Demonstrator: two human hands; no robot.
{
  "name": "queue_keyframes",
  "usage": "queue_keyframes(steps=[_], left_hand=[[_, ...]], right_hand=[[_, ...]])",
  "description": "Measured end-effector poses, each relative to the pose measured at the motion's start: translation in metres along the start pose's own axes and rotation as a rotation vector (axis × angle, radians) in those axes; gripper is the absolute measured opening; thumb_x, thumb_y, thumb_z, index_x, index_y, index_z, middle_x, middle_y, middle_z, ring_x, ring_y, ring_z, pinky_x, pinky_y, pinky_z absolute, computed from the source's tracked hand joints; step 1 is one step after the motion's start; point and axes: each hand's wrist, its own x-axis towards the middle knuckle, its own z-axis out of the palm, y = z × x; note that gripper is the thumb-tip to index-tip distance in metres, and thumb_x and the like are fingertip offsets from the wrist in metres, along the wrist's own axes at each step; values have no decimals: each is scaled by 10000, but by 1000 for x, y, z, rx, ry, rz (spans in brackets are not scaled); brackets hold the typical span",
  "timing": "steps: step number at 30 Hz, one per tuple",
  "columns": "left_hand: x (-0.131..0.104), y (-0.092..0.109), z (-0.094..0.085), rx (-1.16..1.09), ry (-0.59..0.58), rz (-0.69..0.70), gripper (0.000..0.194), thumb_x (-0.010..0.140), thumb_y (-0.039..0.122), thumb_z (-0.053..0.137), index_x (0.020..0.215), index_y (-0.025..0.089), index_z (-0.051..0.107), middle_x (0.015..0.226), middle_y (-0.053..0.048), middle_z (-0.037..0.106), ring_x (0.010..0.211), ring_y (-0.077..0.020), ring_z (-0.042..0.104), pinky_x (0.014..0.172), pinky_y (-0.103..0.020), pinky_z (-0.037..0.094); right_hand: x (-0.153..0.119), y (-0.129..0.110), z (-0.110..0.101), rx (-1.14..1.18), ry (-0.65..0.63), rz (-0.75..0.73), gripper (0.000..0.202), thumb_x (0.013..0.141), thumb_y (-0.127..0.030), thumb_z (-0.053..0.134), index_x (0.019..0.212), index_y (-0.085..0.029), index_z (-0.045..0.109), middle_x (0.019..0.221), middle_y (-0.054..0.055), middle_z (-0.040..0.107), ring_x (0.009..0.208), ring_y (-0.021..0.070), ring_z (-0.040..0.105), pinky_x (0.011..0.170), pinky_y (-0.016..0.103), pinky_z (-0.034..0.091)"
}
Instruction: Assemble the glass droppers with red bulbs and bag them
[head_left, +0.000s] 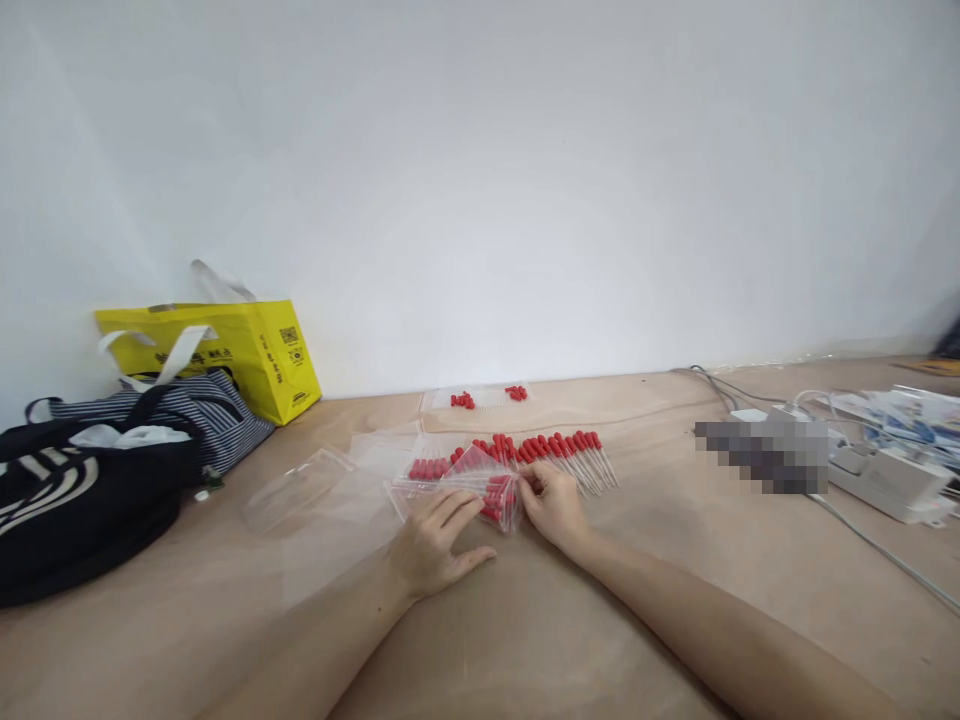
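A clear plastic bag (pixel 511 518) lies in front of me with several red-ended pieces in it. My left hand (pixel 435 545) rests on the bag's near left part, fingers stretched and thumb apart. Thumb and fingers of my right hand (pixel 553 505) are pinched together at the bag's right edge. Just beyond is a row of thin pale sticks with red ends (pixel 566 450), laid side by side; they look like droppers or small screwdrivers. More red-ended sticks (pixel 429 468) lie left of the bag, partly under clear plastic.
Flat clear bags (pixel 330 490) are spread to the left. Farther back lies another clear bag with red ends (pixel 491 397). A yellow carrier bag (pixel 289 365) and a black bag (pixel 90 510) stand at left. Power strips (pixel 885 480), cables and papers occupy the right.
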Motion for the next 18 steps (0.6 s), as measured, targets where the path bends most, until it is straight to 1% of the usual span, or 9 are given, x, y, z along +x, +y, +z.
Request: queue_keyframes(steps=[2,4,6,8,11,14,16,18], left_hand=[[1,1,6,43,0,21,293,753,317,572,985,140,549,916,-99,632,860,-223,587,767,-358,483],[3,2,13,74,-19,24,236,792,262,514,993,144,550,897,-94,638,782,-204,613,693,-321,505],[3,3,19,94,-49,9,239,821,219,449,1031,149,540,897,-92,641,696,-179,630,594,-274,511],[3,4,22,107,-79,-14,283,831,205,408,1088,156,516,942,-99,635,678,-172,637,559,-252,508],[1,3,25,119,-89,-93,361,815,178,389,1170,164,454,1071,-114,588,757,-190,637,618,-271,519],[-1,-3,26,99,-67,-216,429,781,113,372,1206,167,396,1165,-117,523,909,-219,599,693,-302,524],[-2,-9,26,69,-49,-302,481,735,56,365,1203,164,380,1185,-113,495,1032,-231,531,783,-337,504],[-4,-14,24,30,-50,-359,546,667,6,364,1190,162,380,1191,-107,476,1102,-231,470,864,-373,462]], right_hand=[[-1,-2,1,33,4,83,126,727,-167,446,647,-172,544,584,6,568,515,113,517,508,219,407],[-3,-7,2,73,-1,122,112,733,-184,441,647,-178,513,557,-8,550,488,107,506,487,213,402],[-5,-13,3,124,2,121,84,748,-200,431,680,-184,478,577,-12,546,490,102,505,480,208,404],[-8,-17,4,181,5,118,54,768,-217,419,731,-188,445,618,-8,547,487,96,502,467,204,405],[-9,-16,5,271,-15,123,41,796,-232,396,780,-195,405,627,-11,528,469,95,493,443,205,403],[-9,-12,5,305,-71,98,30,798,-220,388,775,-202,393,616,-13,524,492,105,508,463,211,407],[-9,-12,4,221,-126,64,27,772,-200,415,746,-202,418,585,-22,519,490,104,498,469,204,384],[-10,-14,2,69,-174,25,28,733,-179,453,715,-200,460,559,-31,519,487,99,482,469,195,343]])
